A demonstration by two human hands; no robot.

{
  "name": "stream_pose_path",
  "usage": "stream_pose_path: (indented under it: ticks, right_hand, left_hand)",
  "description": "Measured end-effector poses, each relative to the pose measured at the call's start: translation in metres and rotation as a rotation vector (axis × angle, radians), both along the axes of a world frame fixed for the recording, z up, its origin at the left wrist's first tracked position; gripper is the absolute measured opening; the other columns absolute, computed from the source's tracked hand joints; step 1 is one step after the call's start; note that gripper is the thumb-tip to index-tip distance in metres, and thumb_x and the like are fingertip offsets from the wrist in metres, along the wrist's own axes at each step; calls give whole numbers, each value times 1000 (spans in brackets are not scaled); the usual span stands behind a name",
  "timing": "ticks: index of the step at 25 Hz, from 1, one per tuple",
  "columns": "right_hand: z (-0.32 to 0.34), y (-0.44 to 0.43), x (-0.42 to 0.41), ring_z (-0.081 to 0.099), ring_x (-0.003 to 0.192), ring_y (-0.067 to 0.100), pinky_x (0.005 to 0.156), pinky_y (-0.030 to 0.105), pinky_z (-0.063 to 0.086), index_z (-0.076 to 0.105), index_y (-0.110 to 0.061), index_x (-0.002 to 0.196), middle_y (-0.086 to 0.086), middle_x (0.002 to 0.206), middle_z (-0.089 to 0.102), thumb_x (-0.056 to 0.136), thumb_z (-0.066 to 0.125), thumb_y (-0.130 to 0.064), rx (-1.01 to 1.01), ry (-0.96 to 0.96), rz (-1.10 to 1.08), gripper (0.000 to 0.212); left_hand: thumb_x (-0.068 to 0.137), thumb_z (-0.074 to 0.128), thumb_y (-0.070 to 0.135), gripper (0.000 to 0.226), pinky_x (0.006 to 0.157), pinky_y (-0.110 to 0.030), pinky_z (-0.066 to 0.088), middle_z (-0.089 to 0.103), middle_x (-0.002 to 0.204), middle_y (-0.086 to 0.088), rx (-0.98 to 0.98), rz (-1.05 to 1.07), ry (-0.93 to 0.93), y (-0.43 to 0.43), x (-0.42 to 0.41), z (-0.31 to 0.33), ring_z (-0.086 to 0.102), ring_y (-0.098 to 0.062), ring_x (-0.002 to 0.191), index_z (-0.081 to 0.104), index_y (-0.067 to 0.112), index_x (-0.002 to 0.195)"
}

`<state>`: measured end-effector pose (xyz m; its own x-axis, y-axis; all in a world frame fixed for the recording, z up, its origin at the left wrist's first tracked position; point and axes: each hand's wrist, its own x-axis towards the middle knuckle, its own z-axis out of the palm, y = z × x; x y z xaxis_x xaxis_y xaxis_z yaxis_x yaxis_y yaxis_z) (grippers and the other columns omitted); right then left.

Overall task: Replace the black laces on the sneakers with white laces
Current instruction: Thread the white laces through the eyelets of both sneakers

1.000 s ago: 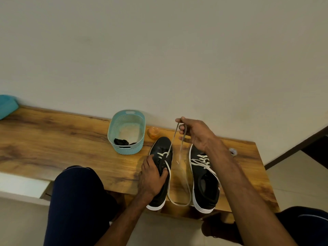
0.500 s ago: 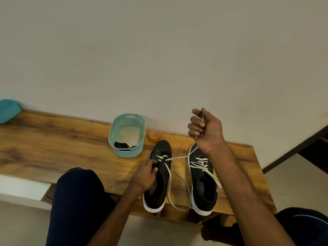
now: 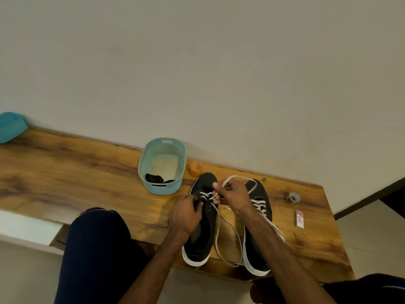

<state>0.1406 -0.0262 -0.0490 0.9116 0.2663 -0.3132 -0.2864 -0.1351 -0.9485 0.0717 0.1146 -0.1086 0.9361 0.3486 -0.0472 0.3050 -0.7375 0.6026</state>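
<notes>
Head view: left hand [image 3: 186, 213] grips the left sneaker [image 3: 200, 249] steady while right hand [image 3: 232, 194] pinches the lace [image 3: 238, 177] for threading.

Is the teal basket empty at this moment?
No, a black bundle, seemingly the removed laces, lies inside the teal basket at its near end.

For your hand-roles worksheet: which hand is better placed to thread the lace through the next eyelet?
Probably right: the right hand pinches the white lace at the eyelets, while the left hand grips the sneaker.
</notes>
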Motion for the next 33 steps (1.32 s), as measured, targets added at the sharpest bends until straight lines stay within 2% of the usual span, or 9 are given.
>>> stream_pose_path:
  ticks: [4,8,12,16,20,24,27,30,33]
  right_hand:
    - [-32,0,-2,70,71,20,67,28,60,67,-2,82,11,74,68,82,73,7,-39,50,-53,11]
    - [-46,4,-7,72,76,23,71,31,61,64,-3,84,15,79,69,80,72,12,-11,108,-123,18]
    - [-49,11,-7,73,83,23,79,41,61,66,-15,87,9,83,73,72,82,1,-166,-4,-137,26]
    - [-52,14,-9,72,80,18,76,43,61,63,-28,88,2,81,72,63,84,-18,-275,-116,-143,34]
    - [-55,27,-16,67,83,14,78,38,55,58,-25,94,-5,83,69,71,81,-15,-408,-194,-126,34]
    - [-61,38,-23,64,81,18,73,41,53,54,-25,91,-6,82,67,73,75,-15,-514,-238,-181,30]
    - [-64,39,-27,61,80,22,69,36,49,53,-18,90,-4,79,60,78,74,-10,-480,-214,-269,25]
    - [-68,35,-26,63,80,18,69,28,46,57,-17,87,-2,81,65,78,78,-8,-393,-179,-305,24]
    - [-77,25,-23,68,90,16,83,32,55,62,-19,96,-2,90,71,83,75,-10,-282,-115,-245,20]
  left_hand:
    - [97,52,39,27,75,-27,49,62,107,4,29,33,-39,-4,-1,-4,60,-12,92,65,25,116]
    - [96,53,36,23,74,-33,53,70,95,7,-91,131,-46,-4,0,-9,64,-14,85,70,28,109]
    - [92,59,33,20,72,-33,52,73,90,5,-256,228,-8,1,3,-9,66,-17,83,74,28,104]
    - [93,59,31,19,67,-29,46,73,89,5,-256,240,-5,0,3,-6,64,-16,81,74,27,104]
    - [92,59,33,20,70,-32,51,73,90,5,-260,239,-8,0,3,-7,66,-17,83,74,28,104]
    - [95,55,43,25,67,-31,49,72,86,7,-265,226,-45,0,-1,-5,65,-16,80,75,29,97]
    - [100,44,48,37,66,-31,44,67,82,8,-263,217,-37,-4,-3,-10,61,-13,78,70,26,87]
    - [95,60,31,11,74,-28,48,67,97,11,-327,172,-78,1,3,-21,61,-8,91,71,28,98]
    - [88,70,25,4,76,-30,52,68,91,12,-454,194,-108,1,11,-23,63,-8,90,69,30,87]
